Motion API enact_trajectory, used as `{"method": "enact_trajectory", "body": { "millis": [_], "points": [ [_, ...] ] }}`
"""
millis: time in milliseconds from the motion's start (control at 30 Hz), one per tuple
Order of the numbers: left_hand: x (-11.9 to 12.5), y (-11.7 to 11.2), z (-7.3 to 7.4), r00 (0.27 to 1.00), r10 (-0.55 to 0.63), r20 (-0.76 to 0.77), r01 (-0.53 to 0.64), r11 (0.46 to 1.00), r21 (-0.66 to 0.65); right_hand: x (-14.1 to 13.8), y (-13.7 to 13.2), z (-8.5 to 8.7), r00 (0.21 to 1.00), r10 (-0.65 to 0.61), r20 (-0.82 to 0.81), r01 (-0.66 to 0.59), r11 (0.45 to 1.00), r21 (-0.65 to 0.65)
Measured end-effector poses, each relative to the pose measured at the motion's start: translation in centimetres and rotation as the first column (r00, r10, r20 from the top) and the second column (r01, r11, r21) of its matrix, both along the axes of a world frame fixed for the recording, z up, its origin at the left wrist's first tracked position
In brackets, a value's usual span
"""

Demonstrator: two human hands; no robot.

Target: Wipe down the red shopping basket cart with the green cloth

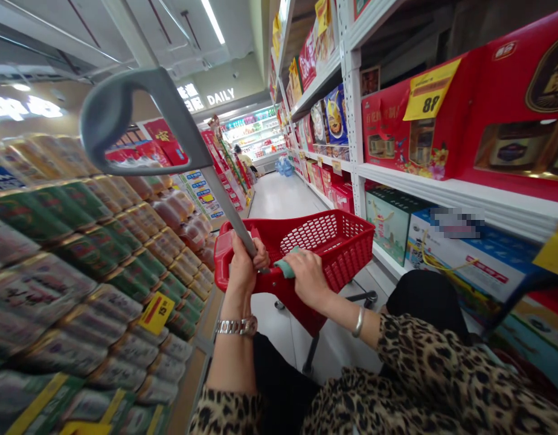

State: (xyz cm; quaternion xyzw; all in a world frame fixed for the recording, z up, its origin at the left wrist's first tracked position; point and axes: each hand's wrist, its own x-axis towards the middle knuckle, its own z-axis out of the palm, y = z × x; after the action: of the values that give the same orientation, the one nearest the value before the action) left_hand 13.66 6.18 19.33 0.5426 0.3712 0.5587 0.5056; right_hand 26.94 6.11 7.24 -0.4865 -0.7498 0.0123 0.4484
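A red plastic shopping cart (pixel 351 251) on wheels stands in front of my knees. From its near end a silver metal pole (pixel 227 202) rises toward the upper left and ends in a grey loop handle (pixel 188 118). My left hand (pixel 243 264) is wrapped round the pole low down, close to the cart's rim. A light green cloth (pixel 285 268) lies against that rim, partly covered by my right hand (pixel 308 275), whose bent fingers press on it. The part of the cloth under the palm is hidden. Inside the basket I see only its perforated red wall.
On the left, packs of cans (pixel 138 241) are stacked high, close to my left arm. White shelving (pixel 442 181) with red gift boxes (pixel 460 115) runs along the right. A pale floor aisle (pixel 279 193) leads to lit shelves (pixel 256 136), with a person (pixel 243 158) far off.
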Motion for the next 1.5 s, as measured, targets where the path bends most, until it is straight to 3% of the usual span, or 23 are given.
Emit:
{"method": "enact_trajectory", "body": {
  "millis": [133,267,633,833,1167,1300,1500],
  "points": [
    [-0.5,-0.4,0.2,0.998,0.048,0.032,-0.047,0.999,-0.027,-3.0,-1.8,1.0,0.997,0.059,0.041,-0.062,0.995,0.079],
    [-1.3,-1.0,0.4,0.996,0.076,0.049,-0.074,0.996,-0.049,-2.3,-1.5,-0.2,0.988,0.094,0.123,-0.115,0.977,0.178],
    [-1.2,-1.7,0.4,0.994,0.085,0.064,-0.084,0.996,-0.015,5.6,2.3,-4.4,0.98,-0.103,0.169,0.084,0.99,0.115],
    [-1.2,-1.6,0.3,0.994,0.1,0.033,-0.1,0.995,-0.005,9.7,4.2,-5.6,0.975,-0.143,0.171,0.132,0.988,0.074],
    [-1.4,-1.0,0.1,0.996,0.079,-0.029,-0.076,0.993,0.094,14.4,5.9,-6.9,0.947,-0.23,0.226,0.238,0.971,-0.008],
    [-0.8,-1.2,0.2,0.994,0.093,-0.052,-0.086,0.989,0.118,16.0,6.5,-6.0,0.945,-0.189,0.268,0.211,0.976,-0.057],
    [-0.7,-1.2,0.1,0.991,0.128,-0.044,-0.124,0.988,0.097,17.4,7.3,-2.1,0.943,-0.139,0.303,0.178,0.979,-0.103]
  ]
}}
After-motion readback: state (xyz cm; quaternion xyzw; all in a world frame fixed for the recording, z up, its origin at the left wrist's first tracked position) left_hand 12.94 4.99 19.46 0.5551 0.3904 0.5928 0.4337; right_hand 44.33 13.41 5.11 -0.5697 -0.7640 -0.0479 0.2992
